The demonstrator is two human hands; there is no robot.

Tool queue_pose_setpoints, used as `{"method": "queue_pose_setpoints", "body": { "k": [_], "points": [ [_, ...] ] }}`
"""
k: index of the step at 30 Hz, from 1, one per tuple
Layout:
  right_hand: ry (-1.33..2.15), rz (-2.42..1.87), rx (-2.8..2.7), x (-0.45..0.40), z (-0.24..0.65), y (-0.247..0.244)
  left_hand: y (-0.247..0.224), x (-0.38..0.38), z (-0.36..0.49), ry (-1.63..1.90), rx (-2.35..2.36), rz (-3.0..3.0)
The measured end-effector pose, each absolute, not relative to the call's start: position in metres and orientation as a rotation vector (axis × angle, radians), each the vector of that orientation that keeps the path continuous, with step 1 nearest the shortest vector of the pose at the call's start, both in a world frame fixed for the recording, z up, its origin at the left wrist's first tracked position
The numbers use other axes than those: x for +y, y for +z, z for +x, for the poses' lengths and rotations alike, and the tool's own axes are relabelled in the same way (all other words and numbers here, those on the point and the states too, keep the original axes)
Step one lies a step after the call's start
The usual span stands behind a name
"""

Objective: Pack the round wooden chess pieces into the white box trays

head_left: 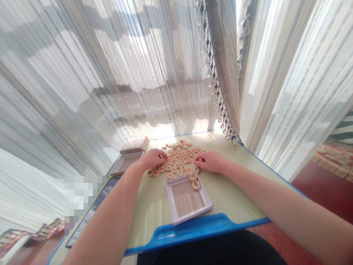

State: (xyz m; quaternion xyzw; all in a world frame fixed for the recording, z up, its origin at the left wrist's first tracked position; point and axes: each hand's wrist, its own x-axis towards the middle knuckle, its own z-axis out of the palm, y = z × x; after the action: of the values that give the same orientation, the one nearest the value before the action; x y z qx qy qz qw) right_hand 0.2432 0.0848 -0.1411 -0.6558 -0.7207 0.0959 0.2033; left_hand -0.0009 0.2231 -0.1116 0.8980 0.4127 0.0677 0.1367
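Many round wooden pieces (177, 161) with red or black characters lie spread over the middle of the table. My left hand (154, 158) rests at the left edge of the spread, fingers curled over pieces; what its fingertips hold, if anything, is hidden. At the right edge my right hand (210, 162) touches the pieces with its fingers bent together, and its grasp is too small to make out. An open shallow box (171, 202) sits in front of the pieces, tilted slightly on the table. Two black-marked pieces (195, 185) are at its far right corner.
The light green table (234, 198) has a blue rim with a handle-like tray groove (190, 231) at the near edge. At the left stand another shallow box (117, 167) and a stacked box (134, 144). A dark flat screen (93, 209) lies beside my left arm. Curtains hang behind.
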Motion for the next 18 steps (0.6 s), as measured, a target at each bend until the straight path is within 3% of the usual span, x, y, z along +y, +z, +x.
{"method": "queue_pose_setpoints", "body": {
  "k": [11, 18],
  "points": [
    [0.479, -1.761, -1.774, 0.088, 0.255, -0.135, -0.114, 0.217, 0.01, 0.264, 1.173, 2.713],
    [0.89, -1.712, -1.749, 0.071, 0.252, -0.114, -0.123, 0.226, 0.01, 0.217, 1.318, 2.877]
  ]
}}
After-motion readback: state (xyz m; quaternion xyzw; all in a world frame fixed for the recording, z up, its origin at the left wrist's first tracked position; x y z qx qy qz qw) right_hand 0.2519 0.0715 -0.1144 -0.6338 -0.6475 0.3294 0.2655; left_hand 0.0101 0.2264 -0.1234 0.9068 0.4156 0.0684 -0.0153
